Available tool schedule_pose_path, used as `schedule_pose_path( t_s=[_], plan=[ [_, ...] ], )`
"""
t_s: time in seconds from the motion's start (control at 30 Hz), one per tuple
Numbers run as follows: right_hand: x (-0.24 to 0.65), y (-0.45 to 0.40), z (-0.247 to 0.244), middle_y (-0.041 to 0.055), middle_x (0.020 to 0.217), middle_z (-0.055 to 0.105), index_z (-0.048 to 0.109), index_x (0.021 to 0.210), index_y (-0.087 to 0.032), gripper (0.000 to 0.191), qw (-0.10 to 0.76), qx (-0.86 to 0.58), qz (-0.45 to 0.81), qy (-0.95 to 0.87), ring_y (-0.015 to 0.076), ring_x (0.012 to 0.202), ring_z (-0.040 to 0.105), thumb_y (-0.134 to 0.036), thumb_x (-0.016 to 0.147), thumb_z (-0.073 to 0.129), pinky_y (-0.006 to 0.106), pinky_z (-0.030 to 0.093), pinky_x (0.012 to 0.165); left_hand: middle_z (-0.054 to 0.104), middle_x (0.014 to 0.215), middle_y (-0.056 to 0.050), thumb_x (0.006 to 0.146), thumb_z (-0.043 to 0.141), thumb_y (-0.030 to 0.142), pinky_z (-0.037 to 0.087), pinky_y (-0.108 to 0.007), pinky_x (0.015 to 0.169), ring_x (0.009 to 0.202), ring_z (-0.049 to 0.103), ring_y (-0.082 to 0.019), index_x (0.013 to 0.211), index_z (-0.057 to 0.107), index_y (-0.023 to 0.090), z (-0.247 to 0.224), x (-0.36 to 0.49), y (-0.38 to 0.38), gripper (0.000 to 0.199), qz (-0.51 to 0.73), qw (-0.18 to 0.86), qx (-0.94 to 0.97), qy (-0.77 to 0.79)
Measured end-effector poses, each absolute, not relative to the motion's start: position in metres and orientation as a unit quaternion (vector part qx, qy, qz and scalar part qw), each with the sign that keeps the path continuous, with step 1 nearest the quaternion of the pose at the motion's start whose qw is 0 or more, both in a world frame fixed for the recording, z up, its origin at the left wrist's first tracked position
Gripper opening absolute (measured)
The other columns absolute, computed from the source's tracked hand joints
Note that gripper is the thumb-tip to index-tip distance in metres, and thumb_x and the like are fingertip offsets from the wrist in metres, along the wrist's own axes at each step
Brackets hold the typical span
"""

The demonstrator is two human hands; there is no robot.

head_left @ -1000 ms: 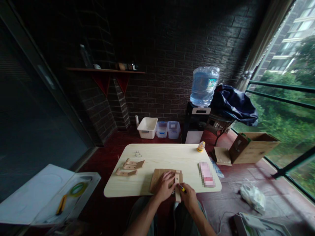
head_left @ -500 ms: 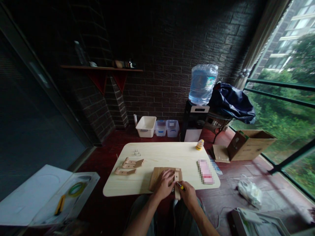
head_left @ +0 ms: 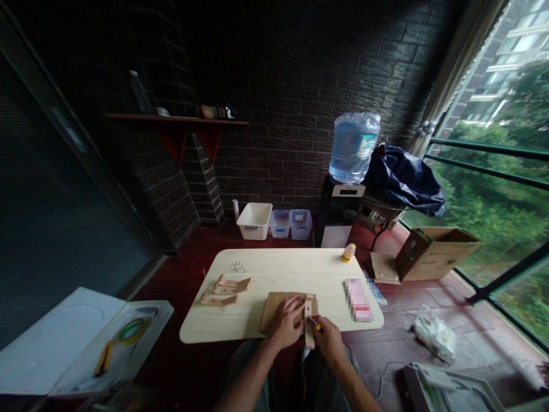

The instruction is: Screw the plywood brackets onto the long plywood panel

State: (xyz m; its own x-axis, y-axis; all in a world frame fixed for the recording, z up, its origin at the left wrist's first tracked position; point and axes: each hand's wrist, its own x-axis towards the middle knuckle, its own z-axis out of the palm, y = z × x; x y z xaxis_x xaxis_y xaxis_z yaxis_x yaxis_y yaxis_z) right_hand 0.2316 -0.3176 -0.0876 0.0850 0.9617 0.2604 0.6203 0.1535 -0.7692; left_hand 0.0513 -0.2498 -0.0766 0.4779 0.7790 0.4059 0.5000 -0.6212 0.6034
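Observation:
Near the table's front edge, a narrow wooden piece (head_left: 309, 329) with small dark holes lies on a brown cardboard sheet (head_left: 269, 309) and juts over the edge. My left hand (head_left: 288, 323) bears down over the cardboard, fingers bent against the wooden piece's left side; part of its grip is hidden. In my closed right hand (head_left: 329, 339) is a screwdriver with a yellow and black handle (head_left: 316, 325), its front end pointing at the piece. The exact contact of its tip is too small to see.
Two shaped wooden brackets (head_left: 219, 300) lie at the table's left, with several small screws (head_left: 239, 267) behind them. A yellow-capped bottle (head_left: 349, 253) stands at the back right, near a pink blurred item (head_left: 359, 300). An open white case (head_left: 148, 326) sits left of the table (head_left: 197, 332).
Both hands stay almost in place. My right hand and the screwdriver show only a very slight shift; the wooden piece and the things on the table look unmoved.

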Motion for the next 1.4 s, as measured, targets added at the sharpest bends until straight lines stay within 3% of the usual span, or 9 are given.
schedule_pose_path(
  t_s=[0.43,0.87,1.03,1.4],
  plan=[
    [0.24,-0.319,-0.077,0.0055,0.101,0.076,0.073,0.109,-0.029,0.026,0.364,-0.602,0.218,-0.677,0.0219,0.091,0.071,-0.027,0.09,0.056,0.03,0.052,0.084,0.053,0.147,-0.005,0.079,0.062,0.018,0.033,-0.059,0.118,0.141,0.042,-0.029,0.136,0.059,0.032,-0.081,0.052,-0.249,0.059,0.322,0.196,0.843,0.385],
    [0.24,-0.318,-0.078,0.0055,0.098,0.076,0.074,0.107,-0.029,0.024,0.374,-0.608,0.202,-0.67,0.021,0.089,0.071,-0.031,0.092,0.055,0.029,0.052,0.082,0.053,0.147,-0.005,0.081,0.061,0.02,0.032,-0.058,0.118,0.141,0.042,-0.028,0.138,0.056,0.032,-0.081,0.053,-0.248,0.058,0.317,0.188,0.849,0.38],
    [0.239,-0.318,-0.077,0.0036,0.096,0.076,0.074,0.108,-0.031,0.026,0.37,-0.607,0.183,-0.679,0.0198,0.087,0.071,-0.025,0.088,0.058,0.027,0.053,0.08,0.054,0.146,-0.005,0.081,0.06,0.02,0.031,-0.058,0.119,0.14,0.044,-0.027,0.135,0.059,0.032,-0.085,0.053,-0.247,0.055,0.33,0.188,0.845,0.377],
    [0.24,-0.32,-0.066,0.0055,0.11,0.073,0.072,0.112,-0.03,0.032,0.327,-0.58,0.216,-0.714,0.0217,0.102,0.067,-0.019,0.087,0.055,0.031,0.051,0.09,0.055,0.145,-0.005,0.081,0.061,0.02,0.031,-0.06,0.118,0.14,0.042,-0.029,0.135,0.06,0.031,-0.081,0.053,-0.249,0.055,0.332,0.199,0.837,0.386]
  ],
)
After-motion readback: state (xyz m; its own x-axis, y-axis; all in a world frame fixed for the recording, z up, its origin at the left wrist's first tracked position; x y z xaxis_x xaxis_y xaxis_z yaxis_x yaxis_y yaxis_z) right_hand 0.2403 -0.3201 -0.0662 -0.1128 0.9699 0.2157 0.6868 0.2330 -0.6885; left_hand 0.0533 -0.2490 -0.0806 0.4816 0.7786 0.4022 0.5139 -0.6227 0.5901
